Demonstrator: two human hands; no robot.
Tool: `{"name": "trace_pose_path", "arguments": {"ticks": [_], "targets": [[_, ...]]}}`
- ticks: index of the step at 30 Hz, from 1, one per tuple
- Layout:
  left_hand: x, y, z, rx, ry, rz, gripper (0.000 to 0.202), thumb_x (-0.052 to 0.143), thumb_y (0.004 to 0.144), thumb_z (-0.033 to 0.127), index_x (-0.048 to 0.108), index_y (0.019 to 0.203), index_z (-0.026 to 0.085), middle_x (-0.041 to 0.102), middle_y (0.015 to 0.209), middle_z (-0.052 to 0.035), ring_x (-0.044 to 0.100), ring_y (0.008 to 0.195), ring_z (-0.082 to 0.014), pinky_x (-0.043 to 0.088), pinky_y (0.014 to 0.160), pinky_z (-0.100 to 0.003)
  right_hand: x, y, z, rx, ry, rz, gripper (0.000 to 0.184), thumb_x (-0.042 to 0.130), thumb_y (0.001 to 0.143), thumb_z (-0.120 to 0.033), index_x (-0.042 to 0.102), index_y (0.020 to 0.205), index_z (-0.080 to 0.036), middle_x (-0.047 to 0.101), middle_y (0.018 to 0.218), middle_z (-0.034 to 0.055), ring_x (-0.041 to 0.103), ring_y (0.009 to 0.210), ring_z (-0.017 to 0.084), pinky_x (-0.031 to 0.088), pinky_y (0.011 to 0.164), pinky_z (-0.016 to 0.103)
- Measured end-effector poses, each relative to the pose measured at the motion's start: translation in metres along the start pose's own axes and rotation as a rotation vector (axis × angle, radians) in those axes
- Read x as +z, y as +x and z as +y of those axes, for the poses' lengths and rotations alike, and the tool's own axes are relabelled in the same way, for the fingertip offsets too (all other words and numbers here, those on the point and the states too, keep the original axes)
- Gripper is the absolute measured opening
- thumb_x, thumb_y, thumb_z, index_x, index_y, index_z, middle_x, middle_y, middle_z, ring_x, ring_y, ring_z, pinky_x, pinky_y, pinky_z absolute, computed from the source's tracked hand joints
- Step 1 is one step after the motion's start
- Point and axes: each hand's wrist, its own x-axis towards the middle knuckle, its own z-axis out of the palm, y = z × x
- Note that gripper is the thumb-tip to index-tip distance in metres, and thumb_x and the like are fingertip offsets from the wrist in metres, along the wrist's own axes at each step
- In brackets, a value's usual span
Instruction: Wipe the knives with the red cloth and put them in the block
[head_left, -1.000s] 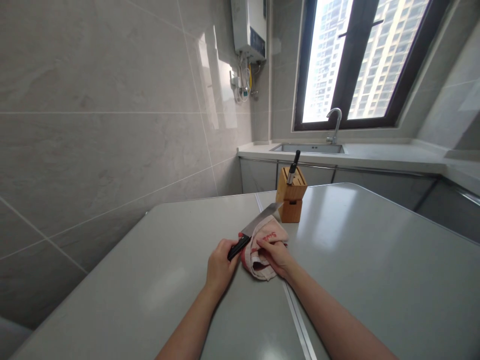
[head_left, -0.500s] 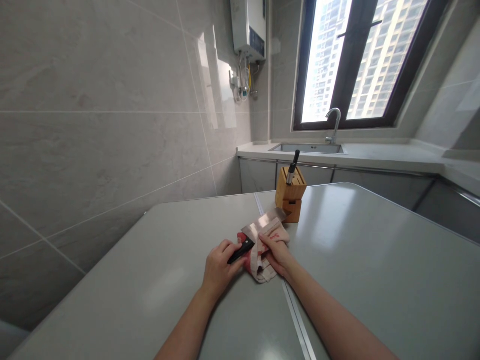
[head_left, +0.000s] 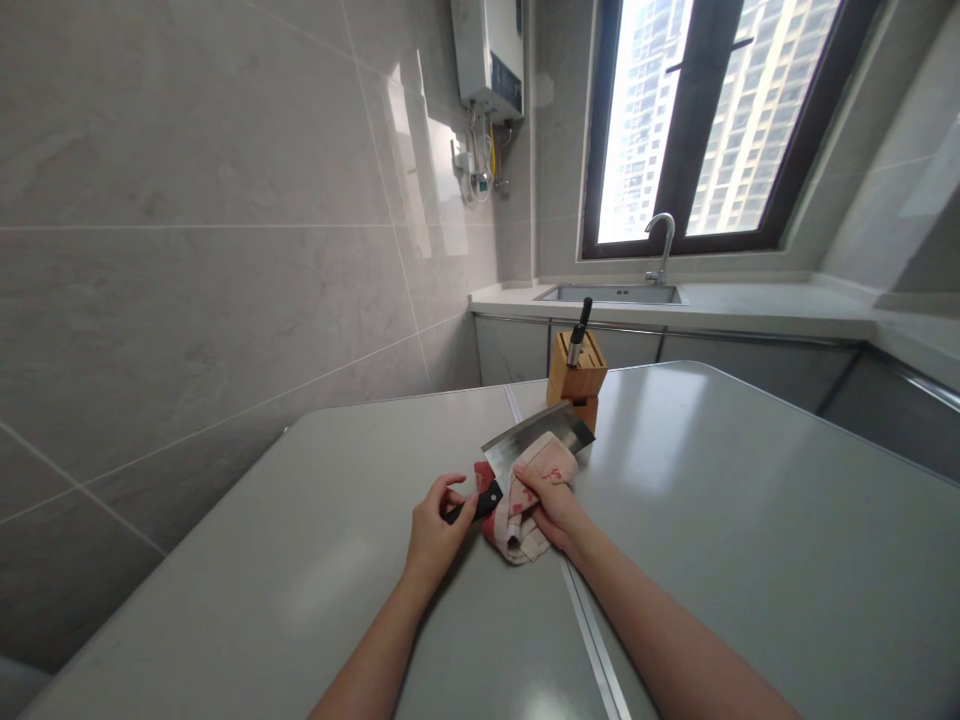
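Observation:
My left hand [head_left: 441, 520] is closed around the black handle of a cleaver [head_left: 523, 437]. The wide metal blade points away to the right, its far end in front of the wooden knife block [head_left: 576, 366]. My right hand [head_left: 555, 510] grips a pink and white cloth [head_left: 541, 465] with red marks, folded over the lower part of the blade. Part of the cloth hangs below the handle, close to the tabletop. A black-handled tool [head_left: 579, 335] stands in a slot of the block.
The pale glossy table [head_left: 337, 500] has a metal seam [head_left: 592, 630] running through it. Beyond stands a counter [head_left: 780, 308] with a sink [head_left: 615, 294] and a faucet [head_left: 664, 240] under the window. A tiled wall [head_left: 225, 300] rises on the left, with a water heater [head_left: 487, 60] mounted high.
The cleaver blade has turned, so more of its broad face shows and its far end reaches further right. My left fingers have shifted on the handle. The view has moved slightly.

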Motion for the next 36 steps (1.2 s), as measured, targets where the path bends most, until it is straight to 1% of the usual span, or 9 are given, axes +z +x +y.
{"name": "trace_pose_path", "arguments": {"ticks": [3, 7, 11, 15, 20, 23, 26, 29, 36], "targets": [[0.002, 0.002, -0.007, -0.086, -0.12, 0.035, 0.029, 0.06, 0.077, 0.039, 0.058, 0.095, 0.017, 0.057, 0.058, 0.0034, 0.053, 0.056, -0.0124, 0.042, 0.057, -0.022, -0.001, 0.001, 0.0, 0.008, 0.035, -0.01, 0.029, 0.08, 0.06, -0.019, 0.067, 0.085, -0.015, 0.073, 0.086, 0.0048, 0.067, 0.083, 0.019, 0.054, 0.083, 0.03], [0.001, 0.004, -0.008, -0.113, -0.244, 0.093, 0.029, 0.062, 0.076, 0.039, 0.058, 0.096, 0.017, 0.056, 0.057, 0.0053, 0.053, 0.057, -0.0109, 0.041, 0.059, -0.02, 0.001, 0.002, -0.004, 0.034, 0.076, 0.034, 0.026, 0.079, 0.06, -0.018, 0.067, 0.082, -0.014, 0.073, 0.083, 0.0056, 0.068, 0.081, 0.019, 0.055, 0.08, 0.03], [0.004, 0.004, -0.007, -0.142, -0.343, -0.058, 0.035, 0.064, 0.074, 0.038, 0.058, 0.1, 0.016, 0.061, 0.064, 0.0025, 0.057, 0.064, -0.0117, 0.044, 0.063, -0.021, 0.003, 0.001, -0.009, 0.013, 0.148, 0.069, 0.029, 0.08, 0.059, -0.014, 0.067, 0.085, -0.014, 0.073, 0.083, 0.0046, 0.068, 0.079, 0.017, 0.056, 0.078, 0.027], [0.008, 0.003, -0.009, -0.19, -0.309, -0.22, 0.035, 0.066, 0.073, 0.039, 0.061, 0.098, 0.015, 0.064, 0.068, -0.0004, 0.055, 0.055, -0.0109, 0.041, 0.052, -0.02, 0.005, 0.001, -0.011, 0.015, 0.154, 0.084, 0.027, 0.079, 0.059, -0.013, 0.066, 0.082, -0.015, 0.072, 0.079, 0.0033, 0.068, 0.073, 0.015, 0.057, 0.07, 0.025], [0.007, 0.002, -0.01, -0.209, -0.276, -0.197, 0.029, 0.067, 0.071, 0.039, 0.064, 0.086, 0.014, 0.067, 0.074, -0.0039, 0.056, 0.056, -0.0116, 0.038, 0.046, -0.019, 0.004, 0.001, -0.01, 0.01, 0.069, 0.052, 0.021, 0.081, 0.057, -0.016, 0.065, 0.069, -0.015, 0.069, 0.065, 0.0007, 0.063, 0.058, 0.012, 0.055, 0.06, 0.022], [0.006, 0.002, -0.01, -0.213, -0.287, -0.188, 0.028, 0.066, 0.073, 0.04, 0.063, 0.085, 0.014, 0.065, 0.07, -0.0017, 0.053, 0.052, -0.0103, 0.038, 0.046, -0.019, 0.004, -0.004, -0.009, 0.054, -0.07, -0.068, 0.022, 0.082, 0.055, -0.02, 0.064, 0.064, -0.013, 0.067, 0.059, 0.0015, 0.062, 0.054, 0.012, 0.052, 0.056, 0.022], [0.005, 0.001, -0.008, -0.196, -0.275, -0.187, 0.026, 0.066, 0.072, 0.038, 0.062, 0.084, 0.015, 0.064, 0.067, -0.0002, 0.052, 0.05, -0.0098, 0.038, 0.047, -0.019, 0.006, -0.01, -0.008, 0.128, -0.161, -0.149, 0.024, 0.081, 0.056, -0.022, 0.066, 0.071, -0.011, 0.069, 0.065, 0.0043, 0.065, 0.059, 0.015, 0.052, 0.058, 0.025], [0.005, 0.001, -0.005, -0.168, -0.245, -0.183, 0.024, 0.067, 0.071, 0.036, 0.062, 0.082, 0.015, 0.063, 0.067, -0.0001, 0.054, 0.055, -0.011, 0.04, 0.05, -0.02, 0.007, -0.012, -0.007, 0.151, -0.176, -0.108, 0.024, 0.081, 0.056, -0.023, 0.067, 0.07, -0.011, 0.069, 0.063, 0.0043, 0.064, 0.056, 0.015, 0.052, 0.055, 0.024], [0.005, 0.002, -0.003, -0.077, -0.175, -0.2, 0.02, 0.066, 0.071, 0.032, 0.062, 0.081, 0.016, 0.066, 0.074, -0.0013, 0.059, 0.069, -0.0149, 0.045, 0.065, -0.024, 0.008, -0.009, -0.007, 0.106, -0.147, -0.066, 0.027, 0.081, 0.054, -0.022, 0.069, 0.075, -0.01, 0.072, 0.077, 0.0083, 0.065, 0.065, 0.016, 0.051, 0.056, 0.023]]}}
